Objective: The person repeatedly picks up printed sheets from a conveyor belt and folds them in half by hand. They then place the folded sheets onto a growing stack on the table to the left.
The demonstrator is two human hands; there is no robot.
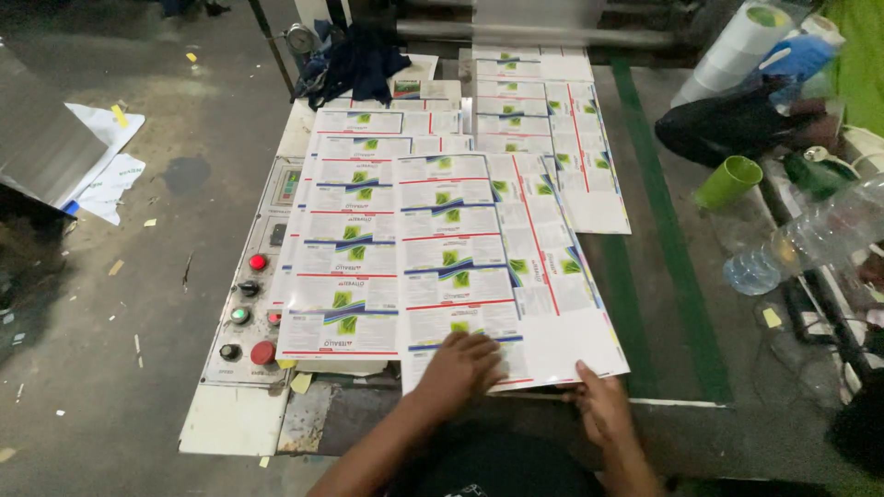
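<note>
Your left hand point(458, 366) lies flat, fingers spread, on the near end of the top label sheet point(451, 248), pinching nothing. Your right hand point(603, 405) takes that sheet's near right corner, grip pressed together on its edge. The sheet tops a fanned stack of sheets point(368, 230) on the table point(681, 276), beside a button panel point(247, 304). A green cup point(727, 181) sits at right.

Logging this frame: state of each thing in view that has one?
left hand: flat on the near printed sheet, fingers spread
right hand: gripping the sheet's near edge
printed sheets: flat, overlapping down the table
control panel: buttons uncovered, lit or not unclear
green cup: on its side
plastic bottle: lying down, nearly empty
dark cloth: crumpled at the far end
</note>
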